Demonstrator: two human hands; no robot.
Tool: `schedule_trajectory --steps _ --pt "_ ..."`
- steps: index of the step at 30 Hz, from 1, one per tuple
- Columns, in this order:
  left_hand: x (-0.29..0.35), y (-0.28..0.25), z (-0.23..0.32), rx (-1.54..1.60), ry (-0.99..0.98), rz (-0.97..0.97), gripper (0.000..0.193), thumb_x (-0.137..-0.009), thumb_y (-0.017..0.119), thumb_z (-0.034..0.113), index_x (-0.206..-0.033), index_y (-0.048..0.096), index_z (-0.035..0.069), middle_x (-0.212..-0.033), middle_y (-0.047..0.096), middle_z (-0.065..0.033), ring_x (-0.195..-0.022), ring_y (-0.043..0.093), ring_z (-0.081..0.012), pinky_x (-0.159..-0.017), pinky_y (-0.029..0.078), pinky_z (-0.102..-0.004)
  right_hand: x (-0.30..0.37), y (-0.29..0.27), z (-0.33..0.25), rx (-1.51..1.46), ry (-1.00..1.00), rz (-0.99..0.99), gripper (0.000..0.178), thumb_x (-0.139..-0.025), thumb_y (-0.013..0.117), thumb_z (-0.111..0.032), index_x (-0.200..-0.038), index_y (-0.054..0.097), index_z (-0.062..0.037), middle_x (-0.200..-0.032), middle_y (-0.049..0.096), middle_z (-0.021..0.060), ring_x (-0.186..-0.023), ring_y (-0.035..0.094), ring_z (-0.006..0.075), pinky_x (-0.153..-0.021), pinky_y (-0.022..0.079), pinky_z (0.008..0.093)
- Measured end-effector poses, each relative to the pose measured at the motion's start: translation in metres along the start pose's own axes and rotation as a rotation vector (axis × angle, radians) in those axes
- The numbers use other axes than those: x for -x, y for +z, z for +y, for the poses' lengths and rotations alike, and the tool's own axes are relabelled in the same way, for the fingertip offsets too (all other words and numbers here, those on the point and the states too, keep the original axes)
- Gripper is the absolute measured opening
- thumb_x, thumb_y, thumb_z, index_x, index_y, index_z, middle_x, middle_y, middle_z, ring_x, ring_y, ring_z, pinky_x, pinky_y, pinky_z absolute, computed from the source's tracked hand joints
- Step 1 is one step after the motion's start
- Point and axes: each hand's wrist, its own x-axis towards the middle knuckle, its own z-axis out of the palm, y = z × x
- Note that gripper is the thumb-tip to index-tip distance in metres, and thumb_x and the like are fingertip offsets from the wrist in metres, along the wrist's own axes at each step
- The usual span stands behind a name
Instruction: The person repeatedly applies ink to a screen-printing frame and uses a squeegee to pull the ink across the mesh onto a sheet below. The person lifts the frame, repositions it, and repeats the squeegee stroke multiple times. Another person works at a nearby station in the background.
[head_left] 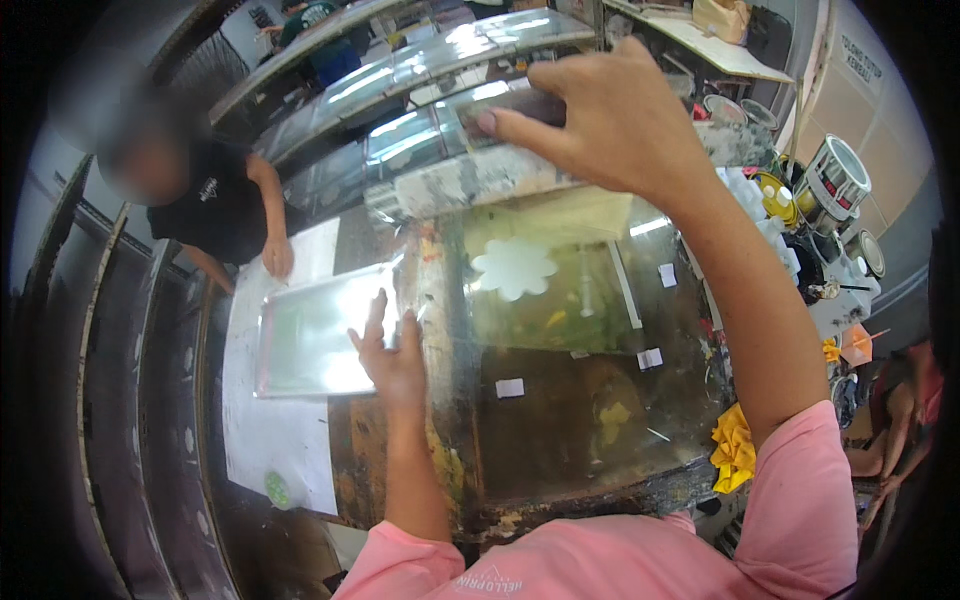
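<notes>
My left hand (pixel 393 360) has its fingers spread, at the right edge of a shiny, clear rectangular panel (pixel 320 335) with pale edges. I cannot tell whether the fingertips touch it. Raised high over the far part of the table is my right hand (pixel 620 120), thumb and forefinger apart; a dark patch shows between them, but nothing is plainly held. Below it lies a yellow-green translucent sheet (pixel 500 325) bearing a white flower shape (pixel 514 268). Beyond that sheet runs a white bar (pixel 470 185) with dark smears.
A co-worker (pixel 215 205) stands at the left, one hand near the panel, which rests on white paper (pixel 275 450). Cans (pixel 835 180) and bottles crowd the right side, with a yellow cloth (pixel 734 450) nearer. Small white pieces (pixel 510 388) dot the stained table. Racks stand at left.
</notes>
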Motion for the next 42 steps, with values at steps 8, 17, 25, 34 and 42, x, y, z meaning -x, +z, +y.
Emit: schedule_trajectory --steps 8,17,25,34,42 --pt "-0.072 -0.067 -0.187 -0.422 -0.146 -0.052 0.064 -0.097 0.073 0.030 -0.157 0.054 0.013 -0.157 0.058 -0.0168 -0.151 0.048 -0.0377 -0.127 0.013 -0.0711 0.011 -0.011 -0.015 0.030 0.065 -0.084 0.064 -0.096 0.067 -0.061 -0.074 0.063 -0.0017 -0.075 0.066 0.0185 -0.074 0.061 0.0377 -0.083 0.040 0.0461" --pt "-0.009 -0.075 -0.180 -0.655 0.066 0.105 0.066 -0.095 0.076 0.035 -0.154 0.054 0.013 -0.162 0.046 -0.0230 -0.154 0.037 -0.0407 -0.122 0.026 -0.0690 0.017 -0.021 -0.032 0.063 0.130 -0.208 0.056 -0.092 0.072 -0.056 -0.079 0.068 -0.0013 -0.076 0.067 0.0164 -0.078 0.064 0.0349 -0.086 0.041 0.0456" --pt "0.063 -0.061 -0.150 -0.250 0.295 0.132 0.028 -0.092 0.081 0.030 -0.103 0.070 0.007 -0.104 0.069 -0.0118 -0.101 0.064 -0.0323 -0.088 0.044 -0.0489 0.003 -0.016 -0.024 0.025 0.138 -0.149 0.056 -0.092 0.074 -0.056 -0.078 0.067 -0.0013 -0.074 0.065 0.0164 -0.073 0.058 0.0352 -0.083 0.039 0.0446" --pt "0.044 -0.062 -0.168 -0.373 0.211 0.067 0.040 -0.087 0.084 0.045 -0.104 0.072 0.011 -0.104 0.070 -0.0068 -0.101 0.064 -0.0292 -0.093 0.045 -0.0441 0.005 -0.011 -0.023 0.055 0.134 -0.102 0.063 -0.097 0.065 -0.062 -0.084 0.072 -0.0004 -0.080 0.069 0.0241 -0.078 0.060 0.0414 -0.083 0.042 0.0461" --pt "0.005 -0.064 -0.168 -0.255 -0.083 0.026 0.027 -0.094 0.079 0.035 -0.090 0.079 0.009 -0.100 0.075 -0.0084 -0.095 0.069 -0.0308 -0.093 0.047 -0.0453 0.017 -0.014 -0.022 0.040 0.087 -0.133 0.070 -0.098 0.059 -0.068 -0.088 0.074 0.0000 -0.083 0.073 0.0197 -0.082 0.067 0.0401 -0.086 0.042 0.0482"
